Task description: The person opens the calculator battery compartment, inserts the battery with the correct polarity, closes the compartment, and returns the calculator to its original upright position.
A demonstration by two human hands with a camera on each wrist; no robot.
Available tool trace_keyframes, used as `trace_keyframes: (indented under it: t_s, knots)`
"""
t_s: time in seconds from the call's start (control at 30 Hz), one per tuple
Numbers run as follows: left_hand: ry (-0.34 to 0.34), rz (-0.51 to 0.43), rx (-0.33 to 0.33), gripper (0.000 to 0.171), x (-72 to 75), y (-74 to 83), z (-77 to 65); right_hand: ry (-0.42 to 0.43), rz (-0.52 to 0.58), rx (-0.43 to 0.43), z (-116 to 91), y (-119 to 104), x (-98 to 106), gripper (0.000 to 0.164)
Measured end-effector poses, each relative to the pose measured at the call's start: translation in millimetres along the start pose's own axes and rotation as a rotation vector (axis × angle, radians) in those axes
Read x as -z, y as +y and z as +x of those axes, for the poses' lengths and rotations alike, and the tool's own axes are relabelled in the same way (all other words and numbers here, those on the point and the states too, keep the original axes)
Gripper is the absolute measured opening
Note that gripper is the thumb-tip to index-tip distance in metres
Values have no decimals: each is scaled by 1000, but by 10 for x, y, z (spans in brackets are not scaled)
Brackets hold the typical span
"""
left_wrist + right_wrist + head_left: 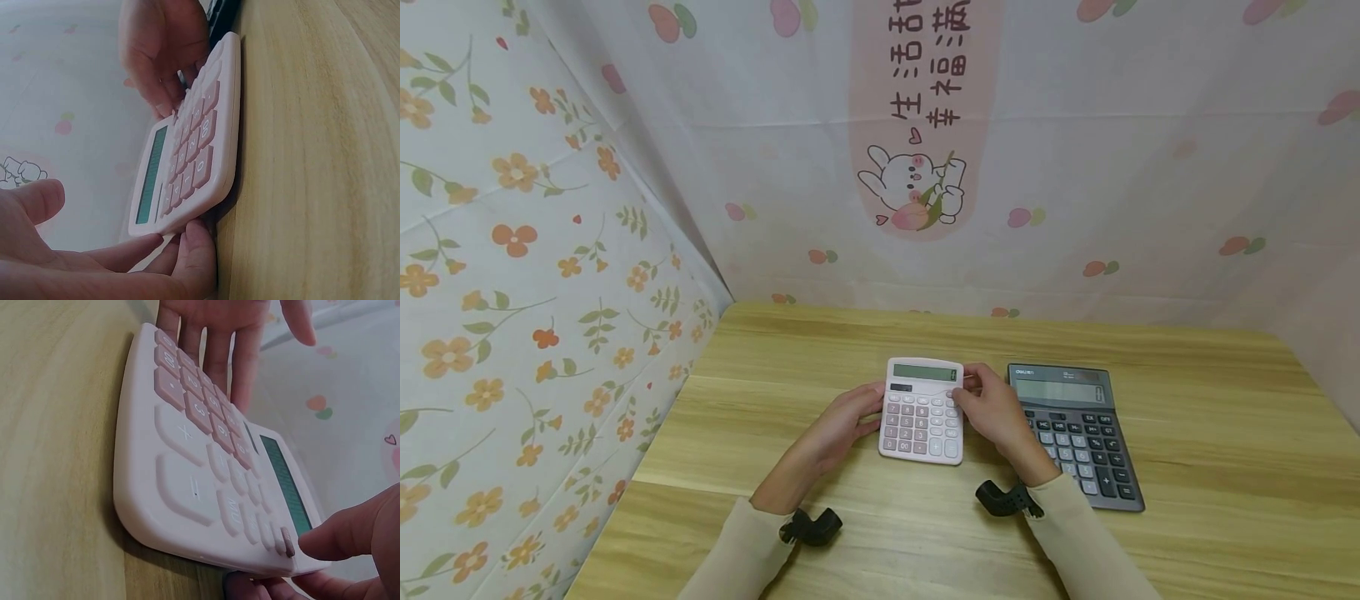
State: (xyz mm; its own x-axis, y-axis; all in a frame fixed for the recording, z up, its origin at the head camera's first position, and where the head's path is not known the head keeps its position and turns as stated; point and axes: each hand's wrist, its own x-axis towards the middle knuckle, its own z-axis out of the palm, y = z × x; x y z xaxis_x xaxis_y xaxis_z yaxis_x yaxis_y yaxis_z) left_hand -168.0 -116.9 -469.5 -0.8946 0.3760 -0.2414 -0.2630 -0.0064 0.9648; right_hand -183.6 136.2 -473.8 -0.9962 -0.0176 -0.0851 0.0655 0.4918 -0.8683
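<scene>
A pale pink calculator [922, 410] lies face up on the table, its display [921, 372] showing a 0 at the right end. At its left side, my left hand [844, 423] touches the edge with its fingertips; in the left wrist view the thumb [40, 201] stands away from it. My right hand [997, 414] pinches the upper right edge. In the right wrist view its thumb [344, 534] lies on top beside a small brownish key [287, 542], with fingers at the edge below.
Partly behind my right hand and wrist lies a larger dark grey calculator [1101, 442], also with a lit digit. The wooden table [1210, 433] meets a patterned cloth [1075, 167] at the back and a floral cloth [490, 333] at the left.
</scene>
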Motion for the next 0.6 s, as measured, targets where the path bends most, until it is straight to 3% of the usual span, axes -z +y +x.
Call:
trace_keyframes:
  t_s: [0.43, 0.6]
  knots:
    - [21, -19, 18, 58, 32, 1, 13, 13, 23, -34, 8, -43, 118, 49]
    - [67, -26, 26, 63, 48, 9, -1, 31, -4, -12, -5, -77, 237, 49]
